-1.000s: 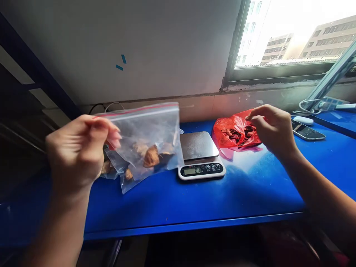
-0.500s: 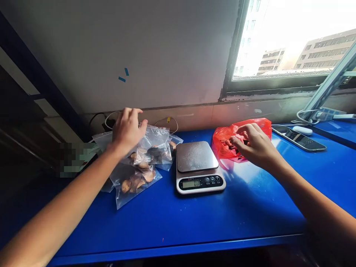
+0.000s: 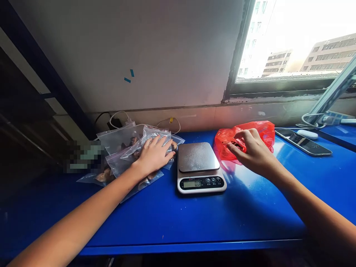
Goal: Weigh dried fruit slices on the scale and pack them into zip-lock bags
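My left hand lies palm down with fingers spread on a pile of clear zip-lock bags. Brown dried-looking slices show through the plastic. Over the mouth of a red plastic bag hovers my right hand, its fingers curved and thumb apart, with nothing visible in its grasp. Dark pieces sit inside that bag, partly covered by the hand. Between the two hands stands a digital kitchen scale, its steel plate bare and its display reading about 0.0.
A phone and a small white case lie at the right on the blue table. White cables and a plug run along the wall behind the bags. A metal stand rises near the window.
My left hand has come down from above the zip-lock bags and now rests flat on them. My right hand stays at the red bag, with only a slight shift. The view has turned slightly left.
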Available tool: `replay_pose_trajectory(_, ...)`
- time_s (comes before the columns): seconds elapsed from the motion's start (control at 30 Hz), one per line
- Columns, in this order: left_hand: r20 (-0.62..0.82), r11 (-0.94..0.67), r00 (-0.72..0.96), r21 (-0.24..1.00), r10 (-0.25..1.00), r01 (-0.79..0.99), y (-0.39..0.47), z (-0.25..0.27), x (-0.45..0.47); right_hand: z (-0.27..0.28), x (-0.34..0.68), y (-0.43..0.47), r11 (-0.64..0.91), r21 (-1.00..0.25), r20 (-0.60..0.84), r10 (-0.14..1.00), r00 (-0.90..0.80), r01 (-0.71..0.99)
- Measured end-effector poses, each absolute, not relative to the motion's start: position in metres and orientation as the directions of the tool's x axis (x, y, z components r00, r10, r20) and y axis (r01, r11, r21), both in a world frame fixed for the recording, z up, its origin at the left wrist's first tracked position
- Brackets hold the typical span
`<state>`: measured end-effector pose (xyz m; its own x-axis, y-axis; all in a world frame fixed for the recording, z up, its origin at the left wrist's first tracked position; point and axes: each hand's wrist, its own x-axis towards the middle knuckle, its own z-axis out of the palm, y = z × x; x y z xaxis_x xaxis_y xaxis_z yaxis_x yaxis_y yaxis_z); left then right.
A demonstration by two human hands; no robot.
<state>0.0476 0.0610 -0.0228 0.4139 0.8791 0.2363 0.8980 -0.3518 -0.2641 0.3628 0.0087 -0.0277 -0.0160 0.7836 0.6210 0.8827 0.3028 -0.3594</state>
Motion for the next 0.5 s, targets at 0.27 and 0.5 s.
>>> replay_pose_trajectory(0.27,0.028,-0.218,0.229,-0.221,0.973,0.951,0.044,-0.001,0.029,-0.020,0.359,0.001,0.304,-0.378,0.594,0.804,-0.022,0.874)
replay_pose_trajectory(0.5,0.055,-0.216,0.233,-0.217,0.971,0.952,0.047,0.000,0.023,-0.014,0.363,0.001,0.270,-0.489,0.614,0.782,0.108,0.830)
